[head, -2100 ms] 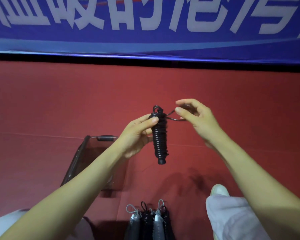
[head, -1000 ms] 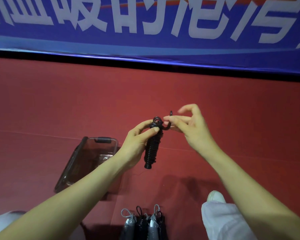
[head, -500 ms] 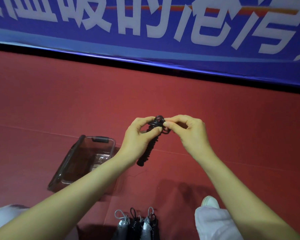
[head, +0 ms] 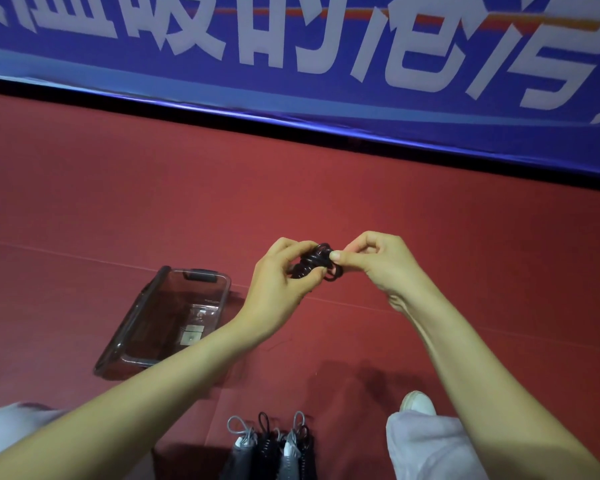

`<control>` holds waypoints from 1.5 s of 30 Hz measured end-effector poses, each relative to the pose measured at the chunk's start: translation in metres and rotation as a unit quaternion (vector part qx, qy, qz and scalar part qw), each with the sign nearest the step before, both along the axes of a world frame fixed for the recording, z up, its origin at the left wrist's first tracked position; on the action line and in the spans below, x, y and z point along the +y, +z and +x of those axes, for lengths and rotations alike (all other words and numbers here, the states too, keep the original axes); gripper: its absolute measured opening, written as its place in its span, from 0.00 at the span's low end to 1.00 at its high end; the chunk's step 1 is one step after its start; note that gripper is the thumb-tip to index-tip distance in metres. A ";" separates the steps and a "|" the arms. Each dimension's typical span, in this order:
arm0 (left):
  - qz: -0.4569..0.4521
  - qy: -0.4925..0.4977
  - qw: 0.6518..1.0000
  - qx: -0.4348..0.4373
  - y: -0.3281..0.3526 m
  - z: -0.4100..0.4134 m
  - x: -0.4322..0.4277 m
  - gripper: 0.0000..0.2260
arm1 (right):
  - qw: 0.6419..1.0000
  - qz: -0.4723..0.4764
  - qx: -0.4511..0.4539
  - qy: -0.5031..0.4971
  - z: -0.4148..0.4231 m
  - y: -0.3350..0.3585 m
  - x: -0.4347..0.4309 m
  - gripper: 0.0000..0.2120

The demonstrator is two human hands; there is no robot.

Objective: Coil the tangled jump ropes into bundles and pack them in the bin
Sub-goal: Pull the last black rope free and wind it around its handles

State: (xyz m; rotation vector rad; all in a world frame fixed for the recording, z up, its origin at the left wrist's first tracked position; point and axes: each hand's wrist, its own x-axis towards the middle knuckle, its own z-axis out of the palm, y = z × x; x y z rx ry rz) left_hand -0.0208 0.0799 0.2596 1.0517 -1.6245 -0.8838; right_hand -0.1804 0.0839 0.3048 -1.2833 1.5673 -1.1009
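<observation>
A black jump rope bundle (head: pixel 317 261), cord wound round its handles, is held in the air between both hands above the red floor. My left hand (head: pixel 281 282) grips the bundle's body, which is mostly hidden behind its fingers. My right hand (head: pixel 374 261) pinches the cord loops at the bundle's top end with thumb and fingers. A clear plastic bin (head: pixel 201 289) with dark handles stands on the floor down to the left, and my left forearm crosses its near corner. Only a small label shows on its bottom.
Several wound jump ropes (head: pixel 271 448), grey and black, lie side by side on the floor at the bottom centre. My legs in pale trousers and a white shoe (head: pixel 418 403) frame them. A blue banner (head: pixel 291 64) lines the far edge of the red floor.
The bundle hung upright from my left hand with a loose cord end in my right. Now my hands have closed together, the bundle is tipped and mostly hidden, and the loose end is pressed against its top.
</observation>
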 end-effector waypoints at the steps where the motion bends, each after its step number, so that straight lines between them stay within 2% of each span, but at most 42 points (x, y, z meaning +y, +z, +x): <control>1: -0.003 0.002 1.000 -0.008 -0.002 0.000 0.000 0.13 | 1.000 -0.001 -0.001 -0.007 0.001 -0.002 0.000 0.10; 4: 0.044 0.010 0.999 0.011 -0.005 -0.001 -0.003 0.11 | 0.998 -0.023 0.050 -0.018 0.005 -0.008 0.000 0.08; 6: 0.082 0.019 0.996 0.023 -0.004 -0.001 -0.007 0.11 | 0.989 -0.073 0.123 -0.028 0.011 -0.012 0.002 0.06; 9: 0.118 0.028 0.990 0.070 0.000 -0.002 -0.009 0.10 | 0.974 -0.140 0.170 -0.052 0.021 -0.016 0.003 0.08; 13: 0.157 0.021 0.981 0.108 -0.002 -0.004 -0.007 0.10 | 0.964 -0.134 0.225 -0.040 0.019 -0.014 0.002 0.06; 15: 0.179 0.004 0.975 0.133 -0.002 -0.004 -0.006 0.10 | 0.932 -0.172 0.318 -0.029 0.019 -0.018 0.002 0.04; 16: 0.178 0.000 0.975 0.135 -0.001 -0.003 -0.006 0.10 | 0.904 -0.209 0.372 -0.027 0.021 -0.020 0.003 0.04; 18: 0.152 0.006 0.983 0.104 0.002 0.001 -0.008 0.11 | 0.852 -0.269 0.448 -0.024 0.025 -0.029 0.003 0.08; 19: 0.138 0.009 0.987 0.083 0.004 0.004 -0.009 0.10 | 0.840 -0.296 0.454 -0.022 0.025 -0.035 0.002 0.09; 20: 0.129 0.009 0.989 0.067 0.004 0.008 -0.009 0.10 | 0.849 -0.308 0.430 -0.014 0.026 -0.037 0.003 0.09; 22: 0.123 0.003 0.991 0.052 0.004 0.014 -0.011 0.10 | 0.912 -0.281 0.300 0.003 0.027 -0.035 0.006 0.07; 24: 0.110 -0.003 0.993 0.040 0.001 0.017 -0.010 0.11 | 0.961 -0.197 0.193 0.009 0.026 -0.030 0.009 0.07; 26: 0.080 -0.011 0.996 0.025 -0.001 0.016 -0.008 0.11 | 0.987 -0.133 0.091 0.004 0.023 -0.029 0.008 0.08; 28: 0.040 -0.014 0.999 0.007 -0.001 0.014 -0.006 0.10 | 0.994 -0.103 -0.002 -0.017 0.024 -0.025 0.008 0.10; 29: 0.022 -0.014 1.000 0.002 -0.001 0.014 -0.005 0.11 | 0.994 -0.101 -0.020 -0.024 0.025 -0.024 0.009 0.11; 32: -0.023 -0.004 0.999 -0.026 -0.002 0.015 -0.005 0.09 | 0.994 -0.095 -0.031 -0.046 0.028 -0.025 0.009 0.10; 36: -0.053 0.011 0.996 -0.076 -0.005 0.016 -0.005 0.16 | 0.993 -0.056 -0.077 -0.064 0.031 -0.024 0.007 0.08; 39: -0.055 0.008 0.994 -0.096 -0.008 0.016 -0.006 0.17 | 0.994 -0.013 -0.097 -0.055 0.028 -0.020 0.003 0.09; 41: -0.055 0.002 0.993 -0.103 -0.011 0.015 -0.005 0.17 | 0.995 0.008 -0.082 -0.048 0.025 -0.021 0.001 0.09; 45: -0.057 -0.003 0.993 -0.102 -0.013 0.013 -0.008 0.15 | 0.997 -0.012 -0.021 -0.075 0.029 -0.029 -0.002 0.11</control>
